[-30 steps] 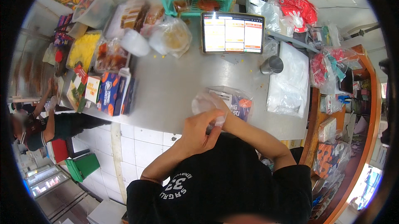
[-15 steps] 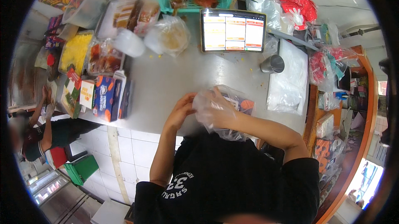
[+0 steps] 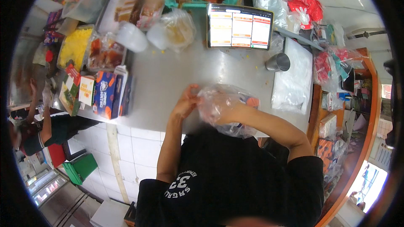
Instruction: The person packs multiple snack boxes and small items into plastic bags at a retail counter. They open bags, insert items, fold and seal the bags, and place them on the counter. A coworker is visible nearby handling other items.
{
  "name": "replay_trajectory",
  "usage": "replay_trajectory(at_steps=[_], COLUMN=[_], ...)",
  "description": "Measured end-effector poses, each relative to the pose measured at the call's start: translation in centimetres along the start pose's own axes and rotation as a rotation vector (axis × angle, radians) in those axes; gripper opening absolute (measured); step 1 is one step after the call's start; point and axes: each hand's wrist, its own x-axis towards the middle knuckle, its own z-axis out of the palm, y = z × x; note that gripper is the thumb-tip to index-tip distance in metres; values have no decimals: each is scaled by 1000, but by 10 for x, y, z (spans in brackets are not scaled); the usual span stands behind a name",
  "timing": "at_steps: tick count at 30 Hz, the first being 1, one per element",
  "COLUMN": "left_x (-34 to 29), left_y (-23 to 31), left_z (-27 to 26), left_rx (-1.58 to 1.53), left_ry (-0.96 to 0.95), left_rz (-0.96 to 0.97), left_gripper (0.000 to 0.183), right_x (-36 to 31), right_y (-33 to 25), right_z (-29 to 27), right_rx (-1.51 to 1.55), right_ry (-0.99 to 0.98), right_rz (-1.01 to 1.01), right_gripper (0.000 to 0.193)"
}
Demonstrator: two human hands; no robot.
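In front of my body is a clear plastic bag, crumpled and partly see-through. My left hand pinches the bag's left edge with bent fingers. My right hand reaches across from the right, and the bag's film covers it, so its fingers are blurred and hard to make out. Just past the right wrist, a small box with orange and dark blue print shows through and beside the plastic. How much of the box lies inside the bag, I cannot tell.
A tablet stands at the back of the steel table, left of a metal cup and a stack of clear bags. Dark blue boxes and food trays line the left side. Another person works far left.
My left hand has risen slightly, moved right and closed its fingers at the bag's edge. My right hand has drawn back a little toward me under the film. The view has shifted slightly.
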Motion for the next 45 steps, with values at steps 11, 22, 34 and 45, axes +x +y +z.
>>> replay_trajectory(at_steps=[11,22,34,45], left_x=[-52,-61,-10,-35], left_y=[45,34,25,20], left_z=[88,114,121,139], left_rx=[1386,867,1577,1762], left_ry=[87,-63,-111,-106], left_rz=[899,419,779,621], left_gripper=[45,34,29,50], right_x=[-134,-224,-105,-95], right_y=[-4,11,43,44], right_z=[-26,-75,95,105], right_rx=[-31,-23,272,375], right_ry=[202,293,1045,1241], right_rz=[123,134,386,109], right_gripper=[54,30,56,16])
